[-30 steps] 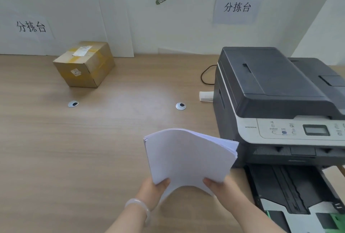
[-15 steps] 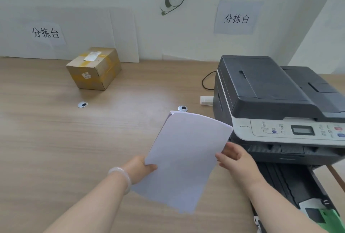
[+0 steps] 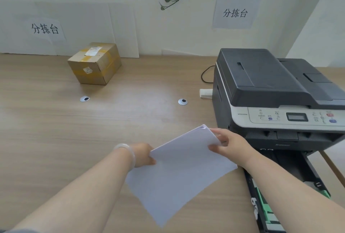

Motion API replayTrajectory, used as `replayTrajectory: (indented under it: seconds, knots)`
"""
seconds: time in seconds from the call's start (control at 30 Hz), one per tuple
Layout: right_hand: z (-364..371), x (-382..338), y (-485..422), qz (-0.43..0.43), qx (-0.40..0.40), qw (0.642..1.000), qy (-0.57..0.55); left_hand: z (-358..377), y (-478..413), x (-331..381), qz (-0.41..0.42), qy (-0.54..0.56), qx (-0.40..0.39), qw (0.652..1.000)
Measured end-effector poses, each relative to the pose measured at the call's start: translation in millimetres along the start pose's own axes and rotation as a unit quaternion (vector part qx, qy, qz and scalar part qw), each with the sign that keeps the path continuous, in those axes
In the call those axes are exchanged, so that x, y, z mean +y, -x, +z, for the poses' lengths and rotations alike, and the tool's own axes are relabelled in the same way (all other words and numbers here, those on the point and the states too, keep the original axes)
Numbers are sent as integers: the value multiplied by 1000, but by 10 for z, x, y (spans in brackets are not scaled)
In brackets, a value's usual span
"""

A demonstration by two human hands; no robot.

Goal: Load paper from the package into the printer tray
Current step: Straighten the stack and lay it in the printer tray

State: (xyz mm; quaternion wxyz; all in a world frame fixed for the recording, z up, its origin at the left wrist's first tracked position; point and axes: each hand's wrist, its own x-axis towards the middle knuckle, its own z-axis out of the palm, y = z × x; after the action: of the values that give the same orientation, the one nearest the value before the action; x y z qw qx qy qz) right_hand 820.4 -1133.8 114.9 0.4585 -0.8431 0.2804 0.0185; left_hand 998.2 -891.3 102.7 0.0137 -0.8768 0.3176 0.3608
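paper stack (image 3: pixel 179 169) | pinched by left hand (image 3: pixel 143 155), right hand (image 3: pixel 229 144) | printer tray (image 3: pixel 291 167) pulled out

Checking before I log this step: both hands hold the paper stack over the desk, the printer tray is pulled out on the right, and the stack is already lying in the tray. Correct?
Not quite. In the head view the paper stack is not in the tray; it is held over the desk to the tray's left, between the left hand and right hand. The tray is pulled out on the right.

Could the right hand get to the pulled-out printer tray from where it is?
Probably yes. The right hand grips the far corner of the paper stack, and the open tray lies just beside it with nothing between. It is holding paper, though, as is the left hand.
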Motion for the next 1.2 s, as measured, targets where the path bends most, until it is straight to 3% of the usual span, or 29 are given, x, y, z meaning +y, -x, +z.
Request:
replayTrajectory:
  seconds: [0.1,0.2,0.3,0.4,0.47,0.5,0.53,0.6,0.77,1.1,1.2]
  knots:
    - [113,61,15,9,-10,1000,22,-16,-4,85,2,-25,10,1000]
    - [206,152,86,16,16,998,-53,14,-46,67,-3,-23,57,998]
    - [220,261,161,43,57,990,-119,42,-50,-81,-11,152,164,975]
    - [215,414,207,78,82,980,-162,126,-8,-242,-11,426,197,883]
    - [243,477,230,92,88,976,-177,279,-20,-307,-14,599,135,789]
    - [266,500,238,97,89,975,-180,388,-44,-328,-18,641,104,760]
    - [296,521,240,100,91,974,-184,493,-65,-332,-21,653,81,753]
    - [366,556,243,105,95,972,-190,676,-124,-316,-30,643,71,762]
    - [507,659,243,116,121,966,-199,777,-246,-176,-16,616,164,770]
    - [713,895,174,181,116,963,-161,874,-447,-137,-7,551,189,813]
    - [661,868,139,182,129,962,-157,792,-470,-113,6,543,218,811]
